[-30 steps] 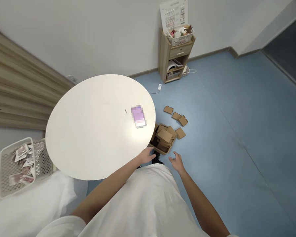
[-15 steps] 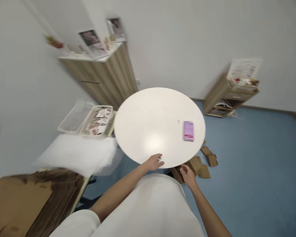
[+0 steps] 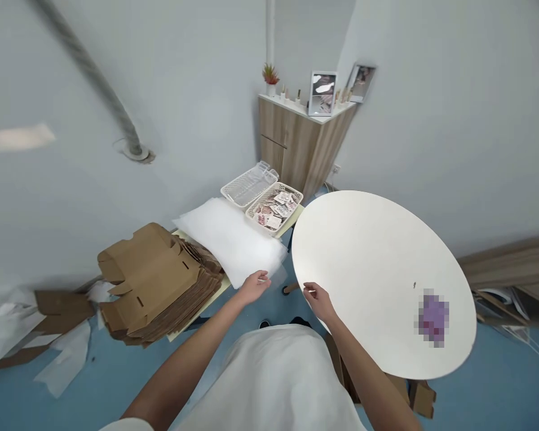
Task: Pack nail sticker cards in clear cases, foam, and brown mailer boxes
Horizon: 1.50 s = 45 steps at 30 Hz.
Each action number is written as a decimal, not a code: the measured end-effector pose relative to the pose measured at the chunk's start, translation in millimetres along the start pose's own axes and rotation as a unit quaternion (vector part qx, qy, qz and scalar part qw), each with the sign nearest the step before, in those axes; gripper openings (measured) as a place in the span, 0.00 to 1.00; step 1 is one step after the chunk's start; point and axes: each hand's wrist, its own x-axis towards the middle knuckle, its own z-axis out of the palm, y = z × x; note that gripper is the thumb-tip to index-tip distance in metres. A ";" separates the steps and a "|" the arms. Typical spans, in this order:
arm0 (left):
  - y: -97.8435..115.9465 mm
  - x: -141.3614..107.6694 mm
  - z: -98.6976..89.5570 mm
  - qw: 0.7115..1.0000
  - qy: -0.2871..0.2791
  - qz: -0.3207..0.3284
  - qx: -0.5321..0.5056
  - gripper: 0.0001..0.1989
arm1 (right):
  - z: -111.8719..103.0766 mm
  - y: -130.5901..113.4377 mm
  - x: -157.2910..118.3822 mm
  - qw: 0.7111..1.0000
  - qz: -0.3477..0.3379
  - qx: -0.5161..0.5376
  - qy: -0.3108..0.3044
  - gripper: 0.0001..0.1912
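My left hand (image 3: 254, 286), its fingers loosely stretched and holding nothing, reaches near the front corner of a stack of white translucent sheets (image 3: 233, 233). I cannot tell whether it touches them. At the left edge of the round white table (image 3: 363, 257), my right hand (image 3: 318, 300) is half curled with its fingers apart and nothing in them. Left of the sheets lies a pile of flat brown cardboard boxes (image 3: 157, 275). On the right of the tabletop is a purple item (image 3: 432, 317), blurred by pixelation, with a tiny dark bit (image 3: 414, 285) beside it.
Behind the sheets stand a white basket of cards (image 3: 275, 208) and a basket of clear bags (image 3: 250, 184). A wooden cabinet (image 3: 303, 134) fills the corner. Cardboard scraps (image 3: 422, 398) lie under the table; wrapping and cardboard (image 3: 65, 353) lie on the floor at left.
My view has swung left, bringing the box pile and sheets nearer the middle and the round table to the right. My left hand has moved from the table toward the sheets.
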 end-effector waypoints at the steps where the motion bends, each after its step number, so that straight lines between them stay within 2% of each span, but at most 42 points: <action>1: -2.8 3.6 -8.4 1.000 0.022 -0.003 -0.006 0.22 | 5.3 -10.5 9.6 1.000 -0.012 -0.007 -0.016 0.17; 3: -4.6 12.3 -21.3 0.998 0.050 -0.012 -0.020 0.21 | 13.6 -28.4 26.7 0.998 -0.028 -0.023 -0.050 0.17; 8: 6.1 41.4 -43.3 0.998 0.053 -0.005 -0.019 0.20 | 22.7 -54.4 71.2 0.992 -0.033 -0.047 -0.111 0.18; 14: 23.8 91.6 -71.7 0.997 0.059 0.015 0.038 0.19 | 34.9 -71.4 150.9 0.993 -0.031 -0.027 -0.109 0.18; 18: 42.4 125.8 -92.1 0.988 0.070 0.009 0.137 0.19 | 47.7 -86.9 208.2 0.992 -0.051 -0.032 -0.114 0.17; 22: 60.7 164.0 -107.0 0.978 0.075 0.005 0.196 0.20 | 60.7 -98.8 260.7 0.982 -0.082 -0.104 -0.134 0.16; 26: 68.1 205.3 -115.0 0.975 0.047 0.010 0.218 0.20 | 76.4 -103.7 299.2 0.968 -0.105 -0.168 -0.156 0.17; 32: 68.1 258.0 -115.2 0.969 -0.012 0.006 0.246 0.26 | 100.3 -102.2 327.9 0.950 -0.118 -0.208 -0.202 0.13; 37: 61.4 278.0 -108.9 0.962 -0.039 -0.001 0.272 0.26 | 107.7 -91.7 336.3 0.944 -0.098 -0.229 -0.215 0.15; 41: 49.5 280.6 -104.7 0.969 -0.013 0.001 0.248 0.24 | 103.6 -85.4 336.8 0.964 -0.064 -0.169 -0.193 0.16; 45: 43.5 276.2 -103.2 0.984 0.033 0.039 0.171 0.24 | 94.4 -87.0 332.8 0.986 0.021 -0.038 -0.163 0.14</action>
